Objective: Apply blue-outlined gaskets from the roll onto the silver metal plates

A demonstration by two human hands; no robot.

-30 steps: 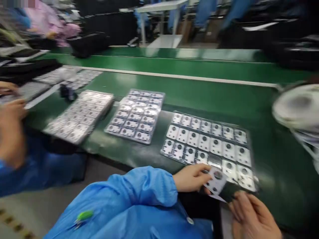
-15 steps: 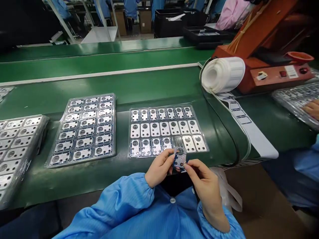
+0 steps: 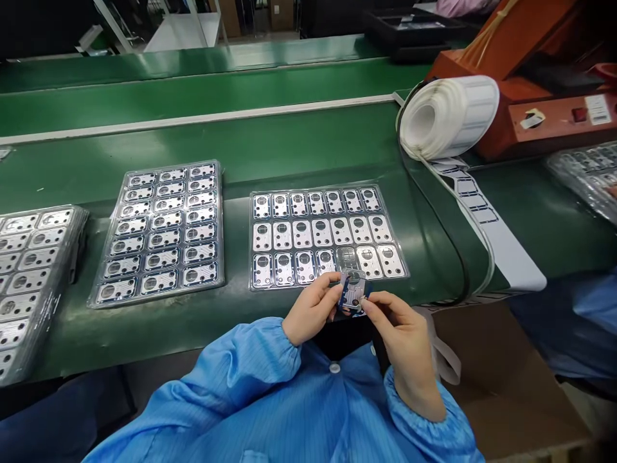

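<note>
Between thumb and fingers, my left hand (image 3: pixel 314 308) grips a small flat plate (image 3: pixel 353 290) with a silver face, dark blue edges and round holes. My right hand (image 3: pixel 398 325) pinches at the lower right corner of this plate; whatever lies between those fingertips is too small to make out. Just beyond the hands lies a clear plastic tray (image 3: pixel 308 217) with rows of similar silver plates. One pocket (image 3: pixel 347 258) in its nearest row holds no plate. Both hands hover at the green bench's front edge.
To the left lie another filled tray (image 3: pixel 159 235) and a stack of trays (image 3: pixel 36 276). A white label roll (image 3: pixel 448 119) trails its strip (image 3: pixel 506 251) over the bench (image 3: pixel 270 151). Behind it stands an orange machine (image 3: pixel 544 119). A black cable (image 3: pixel 434 222) curves down beside the strip.
The view has tilted down and shifted slightly. Both hands keep their hold at the plate, which is turned a little; the right fingertips stay at its lower right corner.
</note>
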